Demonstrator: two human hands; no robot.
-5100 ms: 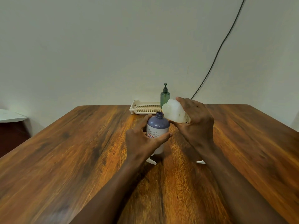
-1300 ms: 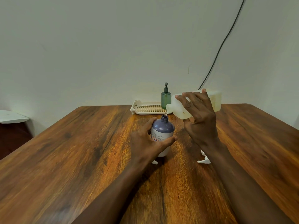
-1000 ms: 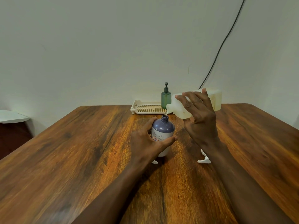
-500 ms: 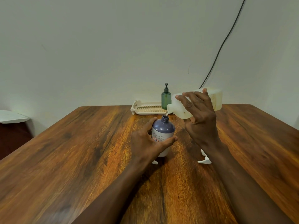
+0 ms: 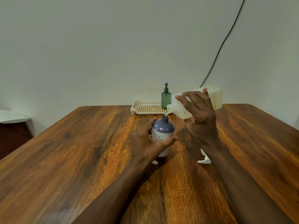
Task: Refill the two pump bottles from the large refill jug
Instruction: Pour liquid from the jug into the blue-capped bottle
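My left hand grips a purple-topped, white-bottomed bottle that stands upright on the wooden table, its neck open with no pump. My right hand holds the translucent white refill jug tipped nearly flat, spout to the left just above the bottle's neck. A thin stream of clear liquid runs from spout to neck. A green pump bottle with its pump on stands at the back, beside a tray.
A cream perforated tray sits at the table's far edge by the wall. A white pump head lies on the table under my right forearm; another white piece shows under my left wrist. A black cable runs down the wall.
Five seconds ago the jug was lower and less tipped beside the bottle. It has since been raised and tilted to pour; over the last second both hands have held almost still.
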